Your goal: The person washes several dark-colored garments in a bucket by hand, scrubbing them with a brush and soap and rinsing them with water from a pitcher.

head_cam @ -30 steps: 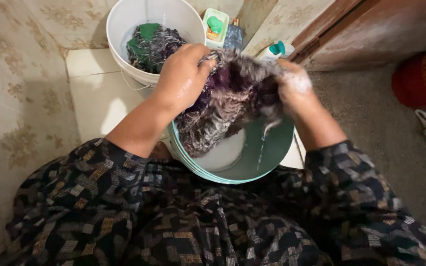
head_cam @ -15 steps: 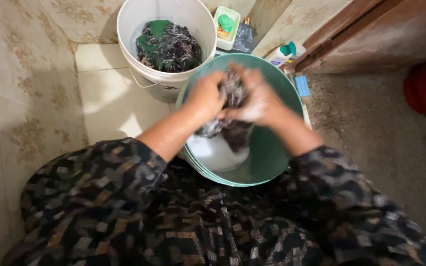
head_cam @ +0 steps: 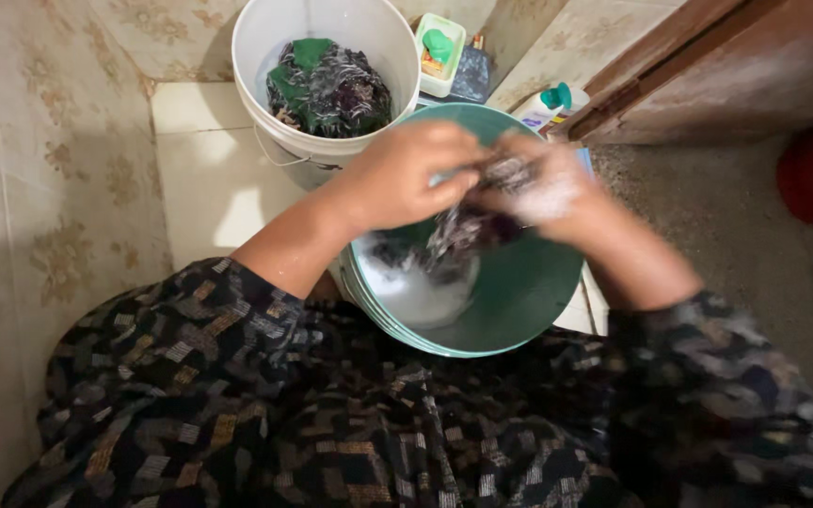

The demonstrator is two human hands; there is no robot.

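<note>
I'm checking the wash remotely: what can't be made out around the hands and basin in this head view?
- Dark cloth: its middle is hidden between the left hand and right hand; motion blur.
- Right hand: fingers smeared by blur and suds.
- Green basin: far rim is behind both hands.
- White bucket: top cut off by the frame edge.

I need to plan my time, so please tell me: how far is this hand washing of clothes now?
Seemingly done: wrung dark and green clothes lie in the white bucket. In hand: the left hand and the soapy right hand rub a dark patterned cloth together over the green basin, with sudsy water at its bottom. Left: rinsing and wringing this cloth; no other unwashed pile is visible.
</note>
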